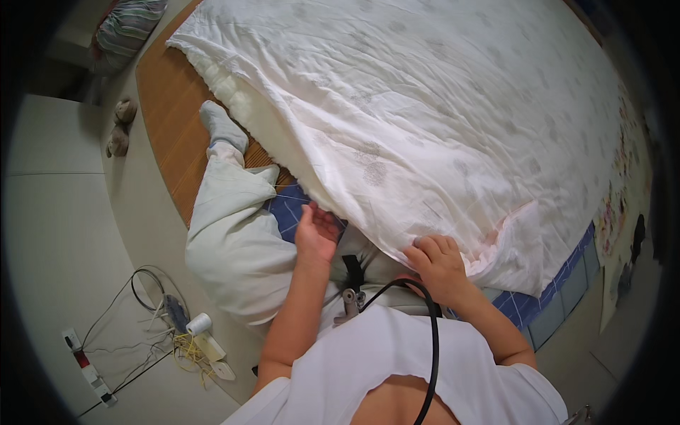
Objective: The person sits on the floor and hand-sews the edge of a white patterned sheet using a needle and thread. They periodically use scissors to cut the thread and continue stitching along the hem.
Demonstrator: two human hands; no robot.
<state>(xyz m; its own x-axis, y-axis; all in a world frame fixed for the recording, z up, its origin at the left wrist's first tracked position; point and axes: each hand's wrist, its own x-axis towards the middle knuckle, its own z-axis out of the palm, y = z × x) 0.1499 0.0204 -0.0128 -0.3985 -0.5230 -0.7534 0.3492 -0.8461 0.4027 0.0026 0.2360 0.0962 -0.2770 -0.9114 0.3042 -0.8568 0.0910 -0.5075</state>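
A large white quilt cover [419, 122] with grey dotted patterns lies spread before me, and cream fleecy padding [249, 106] shows along its left edge. My right hand [435, 260] grips the near edge of the cover, fingers on top of the cloth. Palm up, my left hand [317, 231] is beside the padding's edge, with fingers curled and thumb near the forefinger. Thin white thread [289, 196] runs from these fingertips towards my trouser leg. Whether a needle is there cannot be seen. Pink cloth shows at a folded part of the cover right of my right hand.
Under the quilt are a brown woven mat [164, 106] and blue checked cloth [289, 212]. My bent leg rests at left. A black cable [435, 340] loops over my shirt. At lower left are a white thread spool [198, 324], a router and a power strip [90, 369]. Slippers [118, 142] stand on the floor.
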